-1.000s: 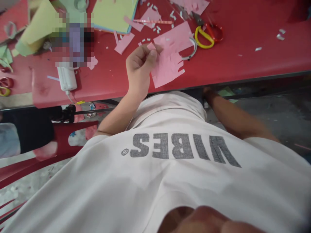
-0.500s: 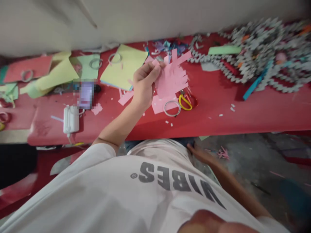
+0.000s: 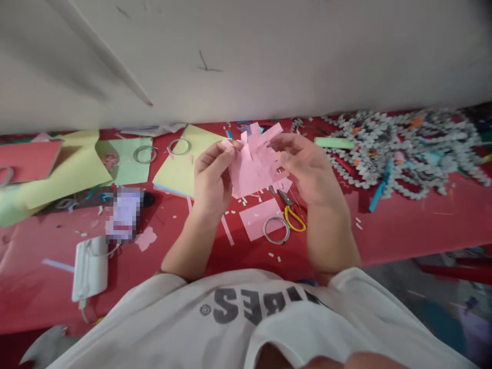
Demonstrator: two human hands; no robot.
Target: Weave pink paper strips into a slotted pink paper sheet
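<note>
Past the scissors (image 3: 287,217), the left hand (image 3: 214,171) pinches pink paper (image 3: 248,174), its edge snipped, middle uncut; the right hand (image 3: 307,166) touches it, grip unclear.

Above a red worktop (image 3: 403,225), the left hand (image 3: 212,177) pinches the upper left corner of a pink paper (image 3: 249,174) cut into strips, while the right hand (image 3: 309,166) curls its thumb and fingers at the slit right edge, its grip there unclear. Below the hands lie a flat pink sheet (image 3: 254,221), a wire coil (image 3: 265,234) overlapping its edge, and yellow-handled scissors (image 3: 287,215) just beside the coil. A white device (image 3: 90,271) rests to the left, yellow sheets (image 3: 184,177) lie behind the left hand, and tangled grey garlands (image 3: 384,148) heap at the far right.
</note>
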